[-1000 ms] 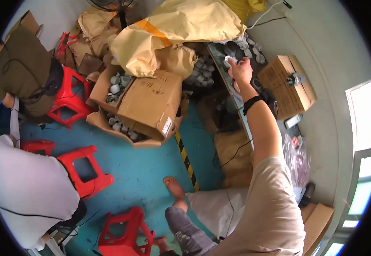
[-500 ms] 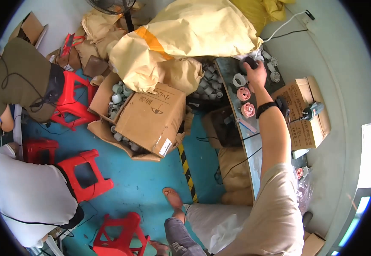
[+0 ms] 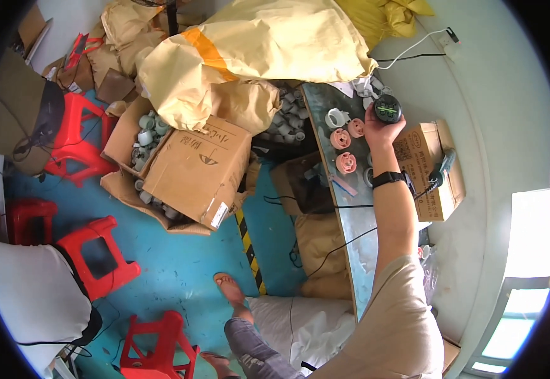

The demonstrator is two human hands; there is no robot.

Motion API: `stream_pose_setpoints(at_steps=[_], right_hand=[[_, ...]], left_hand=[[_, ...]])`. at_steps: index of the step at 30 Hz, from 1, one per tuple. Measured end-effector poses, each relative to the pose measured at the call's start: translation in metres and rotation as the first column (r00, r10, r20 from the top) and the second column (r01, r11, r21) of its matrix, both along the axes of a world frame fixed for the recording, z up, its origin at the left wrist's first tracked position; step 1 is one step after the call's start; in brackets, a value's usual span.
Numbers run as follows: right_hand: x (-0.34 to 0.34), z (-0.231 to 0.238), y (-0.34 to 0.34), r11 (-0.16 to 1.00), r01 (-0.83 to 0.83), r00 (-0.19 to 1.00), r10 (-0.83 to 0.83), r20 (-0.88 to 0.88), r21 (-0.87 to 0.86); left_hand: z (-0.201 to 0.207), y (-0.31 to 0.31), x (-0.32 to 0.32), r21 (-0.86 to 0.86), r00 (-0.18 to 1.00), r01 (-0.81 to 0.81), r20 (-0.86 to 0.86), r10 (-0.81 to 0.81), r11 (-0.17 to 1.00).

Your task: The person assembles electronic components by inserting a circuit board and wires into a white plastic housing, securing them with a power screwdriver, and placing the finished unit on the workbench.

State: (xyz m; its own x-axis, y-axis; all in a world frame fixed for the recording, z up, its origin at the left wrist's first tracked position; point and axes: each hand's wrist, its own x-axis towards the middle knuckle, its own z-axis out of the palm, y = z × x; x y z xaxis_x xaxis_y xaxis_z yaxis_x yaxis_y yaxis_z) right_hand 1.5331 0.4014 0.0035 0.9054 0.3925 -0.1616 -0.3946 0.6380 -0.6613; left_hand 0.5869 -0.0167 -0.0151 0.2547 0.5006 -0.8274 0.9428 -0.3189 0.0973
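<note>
My right hand [image 3: 383, 131] holds a round black device [image 3: 388, 109] with a lit digital display turned upward, above the far part of the metal-topped table [image 3: 362, 243]. A black band [image 3: 389, 179] circles that wrist. Just left of the hand lie several pink round plastic parts [image 3: 346, 163] and a white ring-shaped part [image 3: 335, 118]. Grey and white fittings [image 3: 364, 88] are heaped beyond the device. To the right, a corded power tool [image 3: 440, 169] rests by a cardboard box [image 3: 428, 142]. My left hand is out of view.
Left of the table stand a large carton [image 3: 200, 165] and an open box of grey fittings [image 3: 145, 136]. A big tan sack [image 3: 275, 47] lies across the back. Red stools [image 3: 98, 256] and two seated people [image 3: 31, 290] are at left. A black cord crosses the table.
My right hand has lifted the black device off the table's far end and turned it so its display faces up. The whole view has shifted slightly, moving the scene left.
</note>
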Motion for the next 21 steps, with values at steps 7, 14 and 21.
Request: stream_pose_setpoints(at_steps=[7,14,21], right_hand=[[-0.005,0.004,-0.006,0.999,-0.035,0.999,0.035,-0.037,-0.007],[0.002,-0.006,0.004,0.966,-0.056,0.997,0.067,0.032,-0.253],[0.001,-0.012,0.027,0.840,0.127,0.945,0.059,0.322,-0.527]], left_hand=[[-0.006,0.010,0.003,-0.018,0.998,-0.061,-0.024,0.061,0.998],[-0.012,0.012,0.008,-0.030,0.989,-0.142,-0.048,0.140,0.989],[-0.013,0.006,0.018,-0.042,0.968,-0.242,-0.078,0.239,0.969]])
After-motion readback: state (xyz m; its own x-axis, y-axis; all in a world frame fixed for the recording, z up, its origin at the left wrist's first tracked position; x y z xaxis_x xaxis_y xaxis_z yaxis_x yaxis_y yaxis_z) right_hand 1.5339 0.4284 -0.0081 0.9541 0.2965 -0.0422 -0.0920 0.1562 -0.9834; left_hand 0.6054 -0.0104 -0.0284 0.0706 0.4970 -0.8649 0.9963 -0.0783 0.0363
